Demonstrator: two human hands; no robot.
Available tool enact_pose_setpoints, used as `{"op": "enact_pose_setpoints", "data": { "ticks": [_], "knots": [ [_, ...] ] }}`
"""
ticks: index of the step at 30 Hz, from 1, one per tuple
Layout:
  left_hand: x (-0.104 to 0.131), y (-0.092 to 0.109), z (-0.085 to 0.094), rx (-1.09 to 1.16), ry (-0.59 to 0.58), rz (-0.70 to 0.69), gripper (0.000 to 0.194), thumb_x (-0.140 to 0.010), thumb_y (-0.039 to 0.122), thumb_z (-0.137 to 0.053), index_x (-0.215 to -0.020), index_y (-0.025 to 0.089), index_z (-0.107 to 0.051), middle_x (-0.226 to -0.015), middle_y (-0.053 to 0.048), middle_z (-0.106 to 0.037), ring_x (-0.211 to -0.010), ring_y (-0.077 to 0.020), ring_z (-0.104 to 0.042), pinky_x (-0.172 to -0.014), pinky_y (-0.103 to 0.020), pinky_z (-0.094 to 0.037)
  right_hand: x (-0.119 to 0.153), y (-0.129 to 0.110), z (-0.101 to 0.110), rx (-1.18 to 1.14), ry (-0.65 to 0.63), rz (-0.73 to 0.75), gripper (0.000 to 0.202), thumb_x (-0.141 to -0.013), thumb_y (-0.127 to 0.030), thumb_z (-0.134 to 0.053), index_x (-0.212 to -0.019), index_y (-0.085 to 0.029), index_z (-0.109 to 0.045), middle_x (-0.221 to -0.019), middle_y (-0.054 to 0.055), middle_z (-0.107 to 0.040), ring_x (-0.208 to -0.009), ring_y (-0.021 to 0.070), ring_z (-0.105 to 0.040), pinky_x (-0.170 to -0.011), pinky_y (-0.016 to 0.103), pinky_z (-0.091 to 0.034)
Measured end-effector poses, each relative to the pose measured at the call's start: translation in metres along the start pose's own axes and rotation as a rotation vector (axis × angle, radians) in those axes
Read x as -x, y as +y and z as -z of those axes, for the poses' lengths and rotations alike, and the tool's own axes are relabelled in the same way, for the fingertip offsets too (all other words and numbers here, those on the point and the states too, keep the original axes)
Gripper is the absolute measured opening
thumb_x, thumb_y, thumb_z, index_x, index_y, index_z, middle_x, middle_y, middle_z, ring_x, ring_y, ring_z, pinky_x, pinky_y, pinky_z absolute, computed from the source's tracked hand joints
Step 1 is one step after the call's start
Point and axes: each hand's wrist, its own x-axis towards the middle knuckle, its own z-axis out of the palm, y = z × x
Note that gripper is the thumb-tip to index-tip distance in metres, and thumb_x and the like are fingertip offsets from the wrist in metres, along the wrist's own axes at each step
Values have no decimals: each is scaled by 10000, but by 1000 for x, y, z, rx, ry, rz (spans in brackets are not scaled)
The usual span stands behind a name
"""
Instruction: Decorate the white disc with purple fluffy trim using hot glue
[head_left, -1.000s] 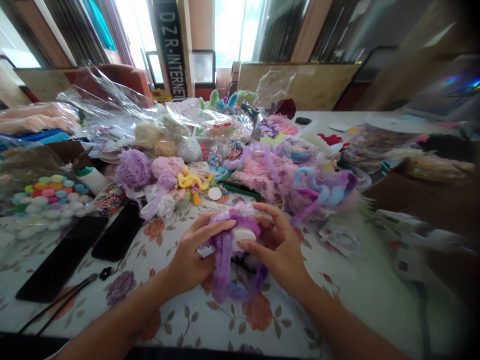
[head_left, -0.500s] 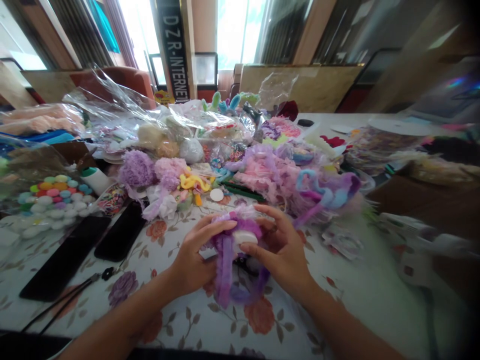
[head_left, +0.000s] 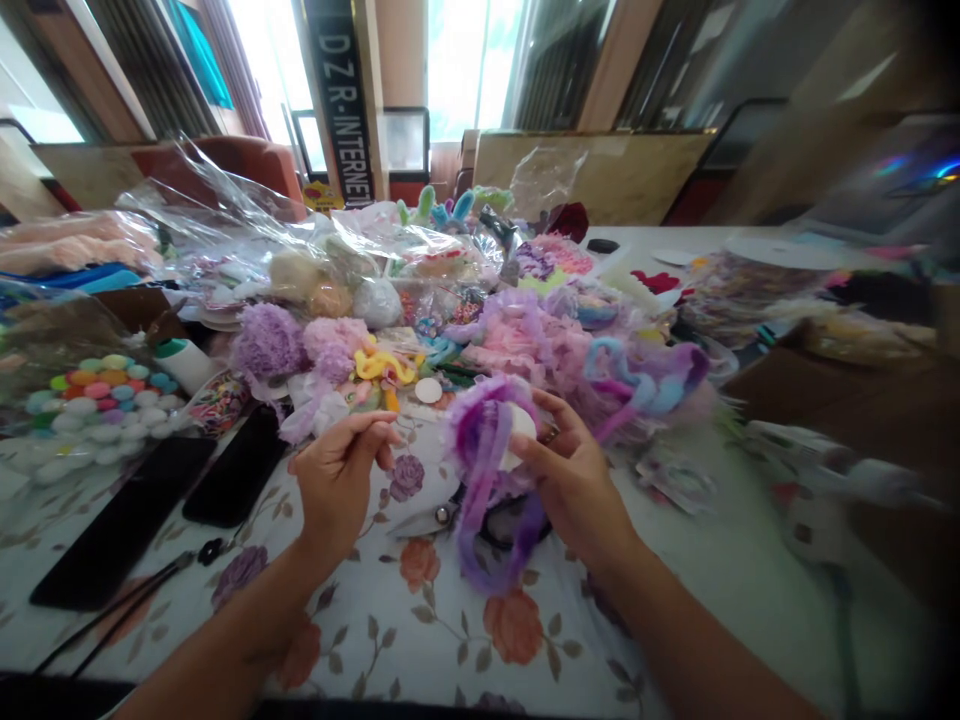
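My right hand [head_left: 581,480] grips a fluffy purple ring-shaped piece [head_left: 469,425], its thumb pressed on a white disc [head_left: 519,435] at the middle. From the piece a lilac fuzzy strip [head_left: 474,520] hangs down in a loop over the table. Off to the left, my left hand [head_left: 341,470] is raised apart from the piece, fingers bent and thumb against the fingertips; whether something small sits between them cannot be made out. Scissors [head_left: 442,515] lie partly hidden behind the strip, blades toward the left.
Two black phone-like slabs [head_left: 124,525] and a bag of coloured pompoms [head_left: 97,400] lie at the left. Yarn, pink and purple mesh [head_left: 525,345] and plastic bags heap across the back. A glue gun [head_left: 817,500] and brown box [head_left: 840,390] are at the right.
My left hand has let go of the purple piece and moved left. My right hand still holds the piece, now tilted more upright, and the scissors below have come into view.
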Motion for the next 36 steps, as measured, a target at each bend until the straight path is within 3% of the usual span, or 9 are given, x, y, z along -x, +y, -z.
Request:
{"op": "enact_pose_setpoints", "data": {
  "ticks": [5, 8, 10, 12, 15, 22, 28, 32, 36],
  "knots": [
    [3, -2, 0, 34, -29, 12, 311, -955, 309, -515, -707, 179, -651, -419, 64, -484, -376, -69, -459, -418, -193, -374, 5, -1, -4, -72, -32, -127, 611, -607, -247, -881, -1132, -262, -569, -823, -44, -698, -693, 111, -645, -599, 196, -509],
    [4, -5, 1, -17, -74, -149, 468, -962, 279, -496, -506, 175, -505, -495, 20, -511, -514, -102, -543, -534, -232, -444, 5, 2, -5, -91, -33, -156, 611, -604, -250, -883, -1125, -245, -563, -779, -43, -691, -641, 109, -635, -562, 194, -497],
    [4, -5, 0, -162, -51, -358, 304, -897, 243, -611, -598, 186, -617, -766, -26, -638, -778, -157, -617, -748, -309, -505, 6, 5, -7, -99, -51, -165, 612, -613, -250, -877, -1133, -241, -554, -775, -39, -691, -631, 112, -638, -557, 198, -501],
    [4, -2, -2, -293, -15, -547, 50, -828, 196, -691, -850, 234, -714, -1015, -50, -634, -1004, -215, -591, -923, -399, -482, 7, 8, -9, -105, -77, -175, 595, -622, -255, -871, -1124, -242, -551, -821, -25, -707, -657, 122, -656, -574, 207, -515],
    [9, 2, -7, -342, -111, -668, 207, -815, 152, -682, -992, 260, -697, -1110, -63, -579, -1143, -258, -527, -1006, -457, -452, 9, 12, -12, -84, -98, -170, 545, -653, -274, -850, -1109, -257, -552, -895, -15, -726, -722, 142, -683, -619, 228, -537],
    [21, 1, -15, -461, -264, -661, 265, -816, 305, -703, -1066, 228, -657, -1225, -112, -526, -1240, -320, -427, -1059, -504, -389, 11, 19, -13, -75, -138, -128, 477, -679, -293, -825, -1110, -237, -628, -1058, 43, -723, -969, 225, -685, -776, 306, -561],
    [25, -1, -16, -496, -434, -740, 386, -851, 278, -642, -1230, 221, -600, -1397, -150, -446, -1350, -346, -331, -1115, -570, -284, 10, 22, -12, -109, -121, -188, 411, -676, -361, -834, -1024, -243, -651, -985, 24, -726, -876, 198, -691, -773, 310, -562],
    [24, 1, -13, -399, -342, -732, 274, -851, 162, -607, -1097, 269, -661, -1306, -96, -538, -1279, -306, -430, -1081, -554, -341, 8, 25, -9, -102, -104, -213, 381, -695, -349, -813, -1020, -246, -644, -940, 20, -714, -813, 190, -686, -725, 309, -570],
    [19, -1, -10, -303, -174, -598, 62, -859, 186, -621, -859, 240, -652, -1114, -61, -610, -1117, -254, -545, -998, -474, -439, 9, 24, -10, -119, -56, -248, 413, -660, -319, -839, -1019, -241, -651, -905, 24, -712, -720, 166, -663, -629, 271, -561]
  ]
}}
